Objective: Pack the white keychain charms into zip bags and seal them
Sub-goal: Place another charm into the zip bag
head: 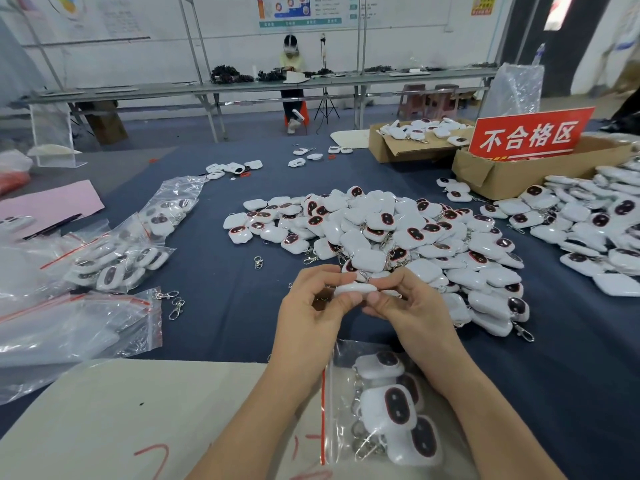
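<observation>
Two grips, left hand (311, 308) and right hand (414, 306), pinched one keychain charm (355, 289) crosswise; zip bag (336, 410) lay below, mouth leftward.

- A red sign (531, 135) standing in a cardboard box (502, 174) reads "不合格区" in large white characters.
- The wall posters (301, 10) up and left of the red sign carry print too blurred to read.
- The beige sheet (121, 410), well below and left of the red sign, bears red pen strokes (156, 455), not legible.

Bright even light, soft shadows, warped edges
</observation>
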Motion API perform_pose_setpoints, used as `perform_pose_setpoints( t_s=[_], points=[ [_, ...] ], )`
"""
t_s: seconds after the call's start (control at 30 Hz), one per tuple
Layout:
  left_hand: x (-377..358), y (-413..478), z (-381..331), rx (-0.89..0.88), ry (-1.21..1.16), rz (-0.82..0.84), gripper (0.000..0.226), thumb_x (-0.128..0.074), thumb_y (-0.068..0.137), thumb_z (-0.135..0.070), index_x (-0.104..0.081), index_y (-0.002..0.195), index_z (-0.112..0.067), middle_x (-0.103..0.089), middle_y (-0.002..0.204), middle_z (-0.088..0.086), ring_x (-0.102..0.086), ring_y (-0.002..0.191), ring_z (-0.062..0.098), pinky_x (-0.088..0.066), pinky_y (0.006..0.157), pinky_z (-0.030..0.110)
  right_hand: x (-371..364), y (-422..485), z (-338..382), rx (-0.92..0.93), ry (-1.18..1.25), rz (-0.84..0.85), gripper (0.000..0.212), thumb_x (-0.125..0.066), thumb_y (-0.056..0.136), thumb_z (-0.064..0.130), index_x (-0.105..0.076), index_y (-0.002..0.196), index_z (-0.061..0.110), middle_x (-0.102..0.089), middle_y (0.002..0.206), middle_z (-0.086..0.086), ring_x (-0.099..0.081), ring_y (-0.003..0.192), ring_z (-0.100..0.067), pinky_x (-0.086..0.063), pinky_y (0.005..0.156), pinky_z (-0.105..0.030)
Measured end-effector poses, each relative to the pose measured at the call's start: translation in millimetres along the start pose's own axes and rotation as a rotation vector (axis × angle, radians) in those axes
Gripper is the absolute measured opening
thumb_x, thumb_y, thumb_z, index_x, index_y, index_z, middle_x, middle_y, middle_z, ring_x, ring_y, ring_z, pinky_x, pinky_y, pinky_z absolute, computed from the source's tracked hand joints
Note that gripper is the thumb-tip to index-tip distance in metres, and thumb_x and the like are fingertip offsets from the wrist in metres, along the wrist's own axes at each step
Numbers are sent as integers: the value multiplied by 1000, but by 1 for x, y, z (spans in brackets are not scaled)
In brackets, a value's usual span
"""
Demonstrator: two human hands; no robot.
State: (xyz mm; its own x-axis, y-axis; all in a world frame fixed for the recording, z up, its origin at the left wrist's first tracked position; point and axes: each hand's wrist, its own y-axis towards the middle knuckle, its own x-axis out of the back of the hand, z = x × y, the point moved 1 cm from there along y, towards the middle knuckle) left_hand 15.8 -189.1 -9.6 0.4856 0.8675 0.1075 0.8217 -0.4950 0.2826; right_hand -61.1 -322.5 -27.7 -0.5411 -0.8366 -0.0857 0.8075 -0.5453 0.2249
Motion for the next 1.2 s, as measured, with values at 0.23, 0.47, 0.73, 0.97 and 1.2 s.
perform_pose_setpoints(
  t_s=[0.23,0.47,0.73,0.97,1.2],
  points=[
    [1,-3,-2,10,33,138,43,-65,99,-10,-59,128,-41,-68,111,-3,-61,89,-4,-48,80,10,-1,-1,5,-106,147,-61,11,-64,95,12,-66,106,8,-76,100,3,-74,77,-18,-57,68,-20],
    [0,0,1,38,43,125,21,-65,98,-30,-63,118,-36,-71,104,-26,-66,94,-4,-47,79,8,1,-3,9,-100,240,37,33,-70,85,34,-71,117,26,-75,110,-7,-73,97,-18,-56,80,-19],
    [1,-2,0,26,-94,93,20,-68,95,-29,-69,115,-27,-75,103,-8,-70,93,8,-55,84,20,-1,-5,12,19,109,49,20,-62,91,30,-75,103,23,-76,91,-8,-71,83,-15,-56,77,-21],
    [3,-1,4,44,-93,71,13,-72,92,-11,-76,97,-22,-78,90,-5,-70,86,7,-56,82,19,-1,-5,9,8,76,23,23,-61,89,27,-73,103,14,-73,80,-9,-69,74,-16,-56,70,-22],
    [2,-1,2,40,-79,10,18,-59,101,-28,-73,93,-19,-69,73,-4,-57,61,5,-47,61,14,-9,-8,19,-90,-29,19,29,-61,91,39,-66,87,10,-70,66,-11,-56,44,-16,-48,46,-22]
  ],
)
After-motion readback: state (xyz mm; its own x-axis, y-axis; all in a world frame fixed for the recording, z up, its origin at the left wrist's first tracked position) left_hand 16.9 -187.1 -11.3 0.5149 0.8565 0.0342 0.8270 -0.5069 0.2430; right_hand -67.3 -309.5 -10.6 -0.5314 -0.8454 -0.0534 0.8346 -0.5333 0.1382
